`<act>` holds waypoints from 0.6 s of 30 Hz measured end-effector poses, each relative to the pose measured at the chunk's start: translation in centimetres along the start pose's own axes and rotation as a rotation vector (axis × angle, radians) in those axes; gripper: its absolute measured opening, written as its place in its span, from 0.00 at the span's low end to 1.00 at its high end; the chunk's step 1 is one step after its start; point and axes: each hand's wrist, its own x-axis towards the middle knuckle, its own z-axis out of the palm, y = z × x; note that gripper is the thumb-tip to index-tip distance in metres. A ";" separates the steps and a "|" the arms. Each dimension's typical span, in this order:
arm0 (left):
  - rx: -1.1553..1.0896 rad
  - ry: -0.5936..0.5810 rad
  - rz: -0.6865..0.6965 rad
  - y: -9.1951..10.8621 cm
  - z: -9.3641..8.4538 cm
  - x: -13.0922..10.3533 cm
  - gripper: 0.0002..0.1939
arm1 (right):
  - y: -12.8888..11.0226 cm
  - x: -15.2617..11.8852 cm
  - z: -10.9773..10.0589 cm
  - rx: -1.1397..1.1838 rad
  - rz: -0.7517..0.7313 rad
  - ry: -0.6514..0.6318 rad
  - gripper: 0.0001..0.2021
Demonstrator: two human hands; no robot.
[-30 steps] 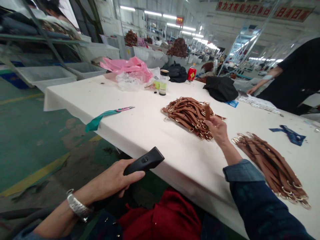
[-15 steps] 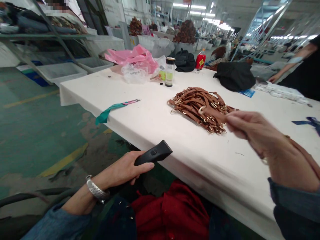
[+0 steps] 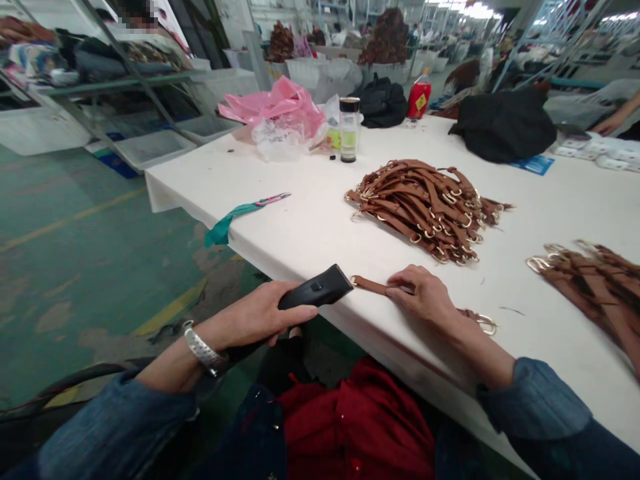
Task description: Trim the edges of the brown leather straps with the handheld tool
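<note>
A brown strap (image 3: 373, 285) is at the near edge of the bench (image 3: 310, 227), pinched in the closed right hand (image 3: 420, 293), its left ring (image 3: 354, 281) just beside the black tool (image 3: 320, 290) that the left hand (image 3: 267, 310) grips. Farther, a red bottle (image 3: 419, 97) bears a yellow diamond label (image 3: 422, 102), too small to read.

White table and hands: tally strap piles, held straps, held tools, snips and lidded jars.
Middle strap pile and right strap pile: 2
Strap in right hand: 1
Black tool in left hand: 1
Pink-handled snips: 1
Clear lidded jar: 1
Total: 6
</note>
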 end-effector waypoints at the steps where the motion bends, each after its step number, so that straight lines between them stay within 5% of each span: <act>1: 0.024 -0.006 -0.001 0.3 -0.3 0.3 0.24 | 0.2 -0.1 -0.1 0.014 -0.006 0.014 0.08; 10: 0.184 -0.168 -0.083 4.3 -3.1 4.0 0.27 | 3.1 -3.8 -2.2 -0.057 0.015 0.001 0.09; 18: 0.260 -0.280 -0.153 6.4 -2.4 7.4 0.31 | 2.4 -3.9 -1.6 0.077 0.121 -0.002 0.08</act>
